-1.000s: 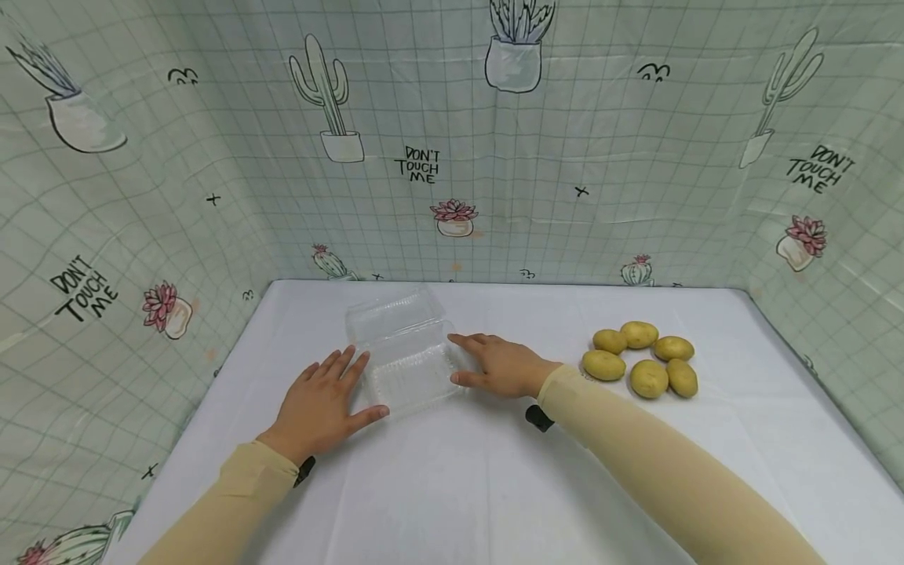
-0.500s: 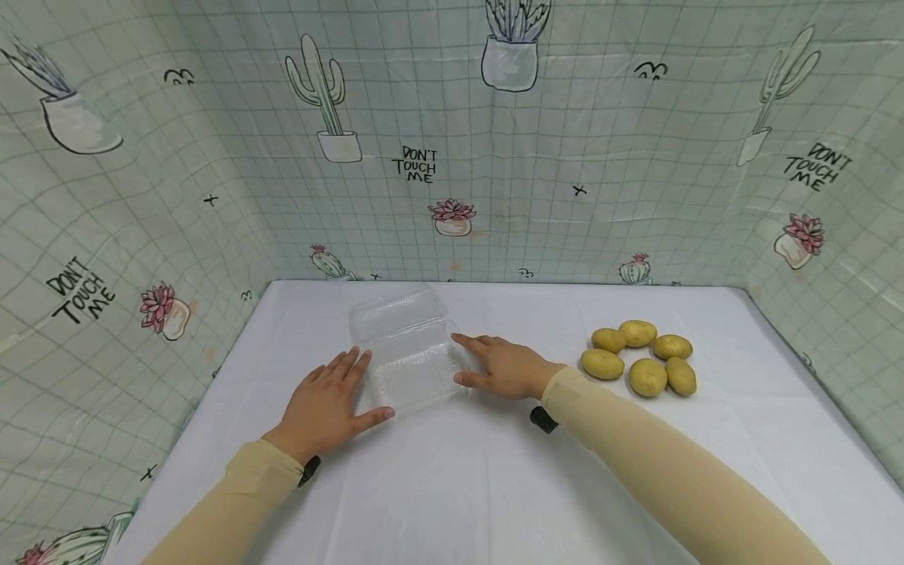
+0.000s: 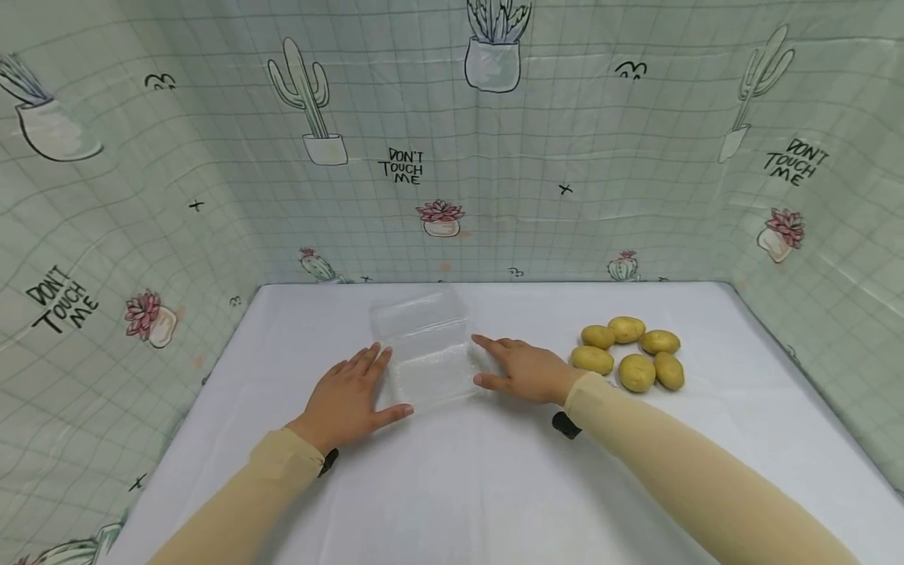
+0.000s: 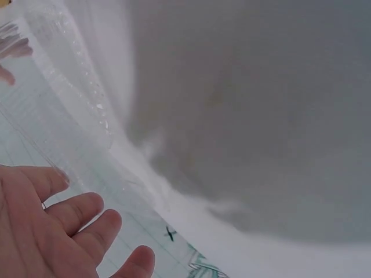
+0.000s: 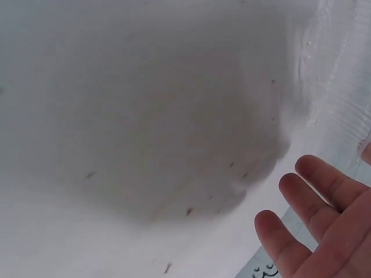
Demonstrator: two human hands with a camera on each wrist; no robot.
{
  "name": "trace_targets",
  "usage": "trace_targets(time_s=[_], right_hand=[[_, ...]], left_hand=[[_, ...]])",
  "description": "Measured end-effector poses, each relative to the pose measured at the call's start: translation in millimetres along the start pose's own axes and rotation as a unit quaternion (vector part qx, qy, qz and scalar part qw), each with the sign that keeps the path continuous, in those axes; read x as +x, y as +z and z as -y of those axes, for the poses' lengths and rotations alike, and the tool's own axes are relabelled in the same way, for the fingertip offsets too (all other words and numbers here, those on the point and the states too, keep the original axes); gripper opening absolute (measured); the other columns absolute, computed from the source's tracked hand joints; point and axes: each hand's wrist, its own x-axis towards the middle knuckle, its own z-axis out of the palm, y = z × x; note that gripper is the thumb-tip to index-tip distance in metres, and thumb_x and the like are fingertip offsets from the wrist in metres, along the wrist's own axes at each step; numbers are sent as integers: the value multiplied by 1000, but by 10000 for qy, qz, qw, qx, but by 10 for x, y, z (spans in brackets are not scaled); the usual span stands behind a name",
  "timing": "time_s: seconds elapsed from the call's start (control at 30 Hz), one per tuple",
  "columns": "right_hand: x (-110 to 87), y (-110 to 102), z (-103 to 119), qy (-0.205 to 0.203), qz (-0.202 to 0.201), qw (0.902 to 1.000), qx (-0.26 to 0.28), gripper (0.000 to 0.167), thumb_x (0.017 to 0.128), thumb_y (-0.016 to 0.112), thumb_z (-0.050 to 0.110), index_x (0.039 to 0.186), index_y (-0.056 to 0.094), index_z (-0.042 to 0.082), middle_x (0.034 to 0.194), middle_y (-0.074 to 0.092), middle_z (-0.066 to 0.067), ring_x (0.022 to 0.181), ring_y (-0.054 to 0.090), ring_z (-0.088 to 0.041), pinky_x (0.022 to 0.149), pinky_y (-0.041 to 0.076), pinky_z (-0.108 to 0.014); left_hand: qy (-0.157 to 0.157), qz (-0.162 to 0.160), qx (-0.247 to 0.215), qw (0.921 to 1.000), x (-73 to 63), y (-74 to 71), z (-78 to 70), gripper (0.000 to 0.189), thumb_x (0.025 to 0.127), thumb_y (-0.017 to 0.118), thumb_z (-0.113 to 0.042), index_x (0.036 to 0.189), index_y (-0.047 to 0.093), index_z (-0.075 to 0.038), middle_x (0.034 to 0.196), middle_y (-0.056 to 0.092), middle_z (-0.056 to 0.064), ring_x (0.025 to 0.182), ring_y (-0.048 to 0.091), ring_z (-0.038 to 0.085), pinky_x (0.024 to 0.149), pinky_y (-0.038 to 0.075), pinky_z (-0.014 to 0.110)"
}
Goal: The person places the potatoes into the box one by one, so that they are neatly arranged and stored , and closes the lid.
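Observation:
A clear plastic clamshell container [image 3: 434, 375] lies opened out on the white table, its lid [image 3: 417, 314] folded back toward the wall. At its left side is my left hand [image 3: 346, 396], fingers straight and spread, thumb along the near left corner. On the opposite side my right hand [image 3: 526, 373] has its index finger and thumb extended right at the container's edge. The left wrist view shows the left hand's fingers [image 4: 75, 211] beside the see-through plastic wall [image 4: 69, 87]. In the right wrist view, fingers [image 5: 319, 185] of the right hand reach toward the same container.
Several yellow potatoes [image 3: 636, 373] sit in a cluster on the right of the table, just beyond the right forearm. A patterned cloth wall [image 3: 452, 141] with cactus drawings encloses the table's back and sides. Small dark specks [image 5: 189, 211] dot the white tablecloth.
Both hands and the container between them have slid a little to the right, closer to the potatoes. The head view has shifted slightly. The potatoes stay in their cluster.

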Motion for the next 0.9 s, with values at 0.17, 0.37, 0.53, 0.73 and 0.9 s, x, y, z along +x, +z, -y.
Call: trace_targets(time_s=[0.17, 0.37, 0.53, 0.73, 0.9], right_hand=[[-173, -23, -107, 140, -45, 9999, -35, 83, 96, 41, 71, 161, 21, 24, 151, 42, -18, 136, 43, -37, 100, 45, -55], [-398, -39, -220, 214, -162, 9995, 141, 83, 98, 44, 66, 161, 20, 17, 148, 44, -23, 134, 45, -40, 105, 40, -54], [-551, -21, -303, 221, -270, 9992, 220, 83, 99, 44, 63, 160, 20, 12, 146, 46, -24, 129, 50, -39, 105, 41, -52], [-748, -1, -370, 331, -478, 9982, 124, 82, 100, 43, 63, 159, 23, 9, 138, 54, -22, 107, 64, -30, 89, 52, -49], [-914, 5, -382, 424, -575, 9972, 228, 82, 100, 44, 61, 159, 23, 7, 143, 48, -27, 106, 66, -33, 88, 53, -50]], left_hand=[[77, 303, -43, 9995, 134, -24, -144, 100, 88, 54, -73, 155, 32, -1, 157, 33, 21, 142, 35, 36, 110, 33, 53], [280, 540, 28, 9981, 304, -34, -315, 101, 88, 52, -75, 157, 30, -4, 159, 30, 18, 143, 33, 34, 111, 32, 52], [416, 649, 37, 9970, 405, -1, -420, 101, 87, 52, -75, 158, 28, -7, 160, 28, 16, 143, 34, 32, 112, 32, 51], [603, 681, 66, 9958, 492, 46, -536, 101, 88, 49, -77, 159, 26, -8, 161, 27, 14, 144, 33, 30, 112, 32, 49], [712, 709, -15, 9949, 532, 69, -646, 101, 88, 51, -75, 158, 26, -7, 161, 27, 14, 144, 33, 29, 112, 32, 49]])
